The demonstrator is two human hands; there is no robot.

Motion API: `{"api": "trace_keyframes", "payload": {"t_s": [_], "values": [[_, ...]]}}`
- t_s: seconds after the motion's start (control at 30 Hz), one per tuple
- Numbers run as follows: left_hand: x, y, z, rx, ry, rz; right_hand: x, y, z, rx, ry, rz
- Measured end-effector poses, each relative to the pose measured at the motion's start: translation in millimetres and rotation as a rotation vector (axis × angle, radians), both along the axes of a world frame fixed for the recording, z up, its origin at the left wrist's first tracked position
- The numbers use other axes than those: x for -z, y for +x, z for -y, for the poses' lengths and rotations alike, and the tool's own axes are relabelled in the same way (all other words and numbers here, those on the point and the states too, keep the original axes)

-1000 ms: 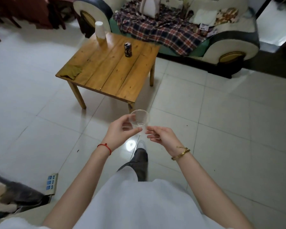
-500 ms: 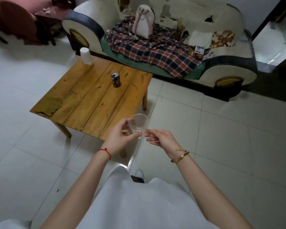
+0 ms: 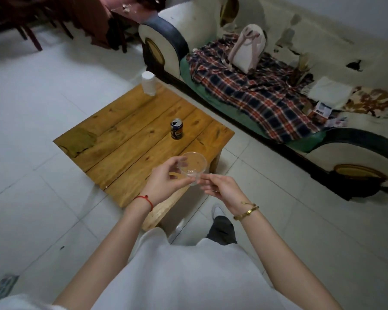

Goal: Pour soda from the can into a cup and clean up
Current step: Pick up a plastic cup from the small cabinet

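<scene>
Clear plastic, the cup (image 3: 193, 167) sits tilted between both hands above the near corner of the wooden table (image 3: 121, 139). Her left hand (image 3: 166, 182) pinches its side, while the right hand (image 3: 222, 189) touches its base with loosely curled fingers. An opened soda can (image 3: 176, 129) stands upright mid-table, a stack of white cups (image 3: 148, 83) at the far corner, an olive cloth (image 3: 80, 140) at the left edge.

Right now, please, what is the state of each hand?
Left hand: closed on the clear cup.
Right hand: fingertips touch the cup's base; whether it grips cannot be told.
</scene>
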State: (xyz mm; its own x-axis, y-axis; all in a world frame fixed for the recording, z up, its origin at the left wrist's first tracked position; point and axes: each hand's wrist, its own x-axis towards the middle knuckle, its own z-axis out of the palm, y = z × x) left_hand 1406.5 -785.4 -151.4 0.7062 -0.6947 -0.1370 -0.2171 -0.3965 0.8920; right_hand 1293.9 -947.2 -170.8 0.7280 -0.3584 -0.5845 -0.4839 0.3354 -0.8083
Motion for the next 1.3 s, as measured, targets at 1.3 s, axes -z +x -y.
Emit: {"api": "trace_keyframes", "payload": {"t_s": [1.3], "values": [[9.8,82.6,111.4,-1.034,0.047,-0.031,56.0,259.6,176.5,-0.704,-0.327,-0.098]]}}
